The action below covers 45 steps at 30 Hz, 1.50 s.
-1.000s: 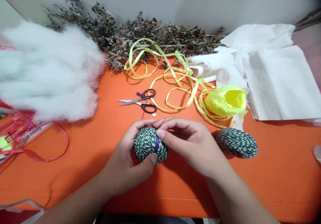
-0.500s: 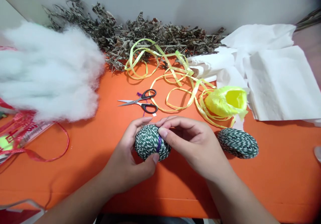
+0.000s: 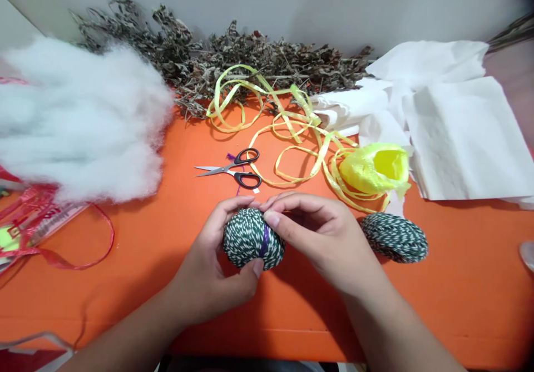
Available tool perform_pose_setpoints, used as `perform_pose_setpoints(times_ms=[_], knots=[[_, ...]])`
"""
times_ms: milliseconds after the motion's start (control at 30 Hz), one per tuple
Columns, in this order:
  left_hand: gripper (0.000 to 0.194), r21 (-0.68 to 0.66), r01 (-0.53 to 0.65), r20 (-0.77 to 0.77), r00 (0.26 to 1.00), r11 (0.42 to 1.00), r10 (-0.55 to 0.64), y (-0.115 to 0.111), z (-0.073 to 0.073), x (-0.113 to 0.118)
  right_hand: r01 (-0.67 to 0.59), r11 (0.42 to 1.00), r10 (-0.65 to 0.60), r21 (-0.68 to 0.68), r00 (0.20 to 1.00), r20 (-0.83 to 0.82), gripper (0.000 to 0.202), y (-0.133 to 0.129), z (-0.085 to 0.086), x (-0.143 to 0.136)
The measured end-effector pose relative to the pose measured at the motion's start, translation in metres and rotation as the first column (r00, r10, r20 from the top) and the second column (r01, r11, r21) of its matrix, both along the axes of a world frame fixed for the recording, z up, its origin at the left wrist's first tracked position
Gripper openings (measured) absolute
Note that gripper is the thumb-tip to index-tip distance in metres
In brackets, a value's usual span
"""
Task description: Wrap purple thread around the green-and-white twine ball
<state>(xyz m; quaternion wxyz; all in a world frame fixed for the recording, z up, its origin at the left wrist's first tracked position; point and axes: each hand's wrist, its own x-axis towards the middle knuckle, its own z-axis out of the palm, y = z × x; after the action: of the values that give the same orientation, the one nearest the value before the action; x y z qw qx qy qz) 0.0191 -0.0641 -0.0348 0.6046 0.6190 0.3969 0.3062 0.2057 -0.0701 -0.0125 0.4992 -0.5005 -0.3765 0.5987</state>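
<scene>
A round ball of green-and-white yarn (image 3: 245, 237) is held between my two hands above the orange table. My left hand (image 3: 217, 266) wraps its left side, thumb pressed on the lower front. A purple strand (image 3: 265, 239) runs around the ball. My right hand (image 3: 319, 236) pinches at the upper right of the ball by this strand, thumb against the fingers; whether an end of the strand lies in the pinch is hidden. Just beyond lie black-handled scissors (image 3: 233, 167), blades slightly apart. A second, oval yarn ball (image 3: 394, 237) rests right of my right hand.
White fluffy stuffing (image 3: 83, 122) covers the left side, with red plastic ribbon (image 3: 75, 258) below it. Dried plants (image 3: 258, 55) line the wall. Yellow ribbon (image 3: 300, 149) loops beside a yellow roll (image 3: 362, 169). White sheets (image 3: 471, 138) lie at right on the orange table (image 3: 459, 294).
The yarn ball has dipped very slightly in my hands. Both hands keep nearly the same grip, and the view has shifted a touch.
</scene>
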Motion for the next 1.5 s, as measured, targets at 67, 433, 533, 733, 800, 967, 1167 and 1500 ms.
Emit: perform_pose_setpoints(times_ms=[67,433,533,733,800,967,1167,1500], knots=[[0.061,0.002,-0.003,0.009,1.0,1.0,0.002,-0.0001,0.0005,-0.0006,-0.002,1.0,0.002,-0.003,1.0,0.003,0.009,-0.0002,0.0005,0.0],[0.059,-0.036,0.022,0.021,1.0,0.999,-0.021,-0.0013,-0.0001,-0.0025,-0.01,1.0,0.01,-0.007,1.0,0.018,0.009,-0.0007,0.0021,0.0013],[0.057,-0.022,0.018,0.019,1.0,1.0,-0.017,-0.0011,0.0002,-0.0017,-0.013,1.0,0.013,-0.008,1.0,0.008,0.009,-0.001,0.0029,0.0007],[0.058,0.035,0.024,0.04,0.999,0.999,-0.025,-0.0022,0.0004,-0.003,-0.024,1.0,0.024,-0.005,1.0,-0.008,0.011,0.0002,0.0043,0.0009],[0.059,0.051,0.029,0.05,0.998,0.998,-0.032,-0.0019,0.0002,-0.0032,-0.048,0.999,0.047,-0.024,0.997,-0.058,0.012,0.0006,0.0046,0.0016],[0.06,0.058,0.032,0.051,0.998,0.998,-0.035,-0.0001,0.0008,-0.0031,-0.073,0.996,0.066,-0.049,0.991,-0.117,0.013,0.0005,0.0043,0.0019],[0.058,0.017,0.031,0.06,0.998,0.999,-0.032,0.0003,0.0015,-0.0022,-0.025,0.999,0.024,-0.021,0.999,-0.031,0.016,-0.0009,0.0027,-0.0012],[0.065,-0.123,0.0,0.067,0.998,0.992,0.008,-0.0003,-0.0029,-0.0024,0.015,0.984,-0.054,0.175,0.973,0.224,0.001,-0.0075,-0.0025,-0.0057]])
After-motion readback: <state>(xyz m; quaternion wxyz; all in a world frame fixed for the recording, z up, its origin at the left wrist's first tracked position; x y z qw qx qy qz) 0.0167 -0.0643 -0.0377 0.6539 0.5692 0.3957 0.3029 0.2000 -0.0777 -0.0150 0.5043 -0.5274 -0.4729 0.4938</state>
